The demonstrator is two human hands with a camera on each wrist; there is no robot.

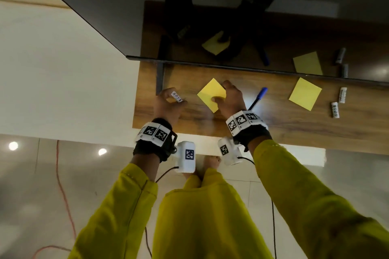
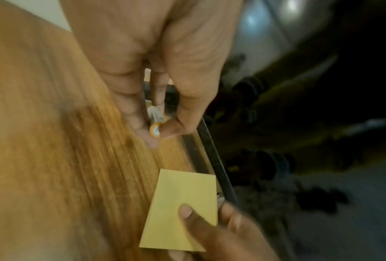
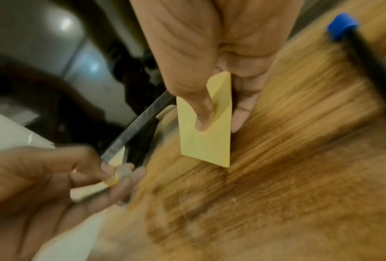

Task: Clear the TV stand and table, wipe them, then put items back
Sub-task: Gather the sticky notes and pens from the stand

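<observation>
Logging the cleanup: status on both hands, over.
Left hand pinches battery. Right hand grips sticky pad. Pen, second pad, two batteries still on stand.

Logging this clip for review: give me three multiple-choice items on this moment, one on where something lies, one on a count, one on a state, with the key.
1. Where does the blue-capped pen lie?
A. On the floor
B. On the wooden TV stand, just right of the right hand
C. In the left hand

2. How many white batteries lie loose at the right end of the stand?
A. Two
B. Five
C. None

3. What is the left hand doing?
A. Lying flat and holding nothing
B. Wiping with a cloth
C. Pinching a small battery

Key: 1 B, the head view shows the pen on the wood beside that hand; 2 A, two loose batteries lie there beyond the second yellow pad; 3 C, the left wrist view shows fingers and thumb closed on the battery, while the right hand pinches a yellow sticky-note pad.
</observation>
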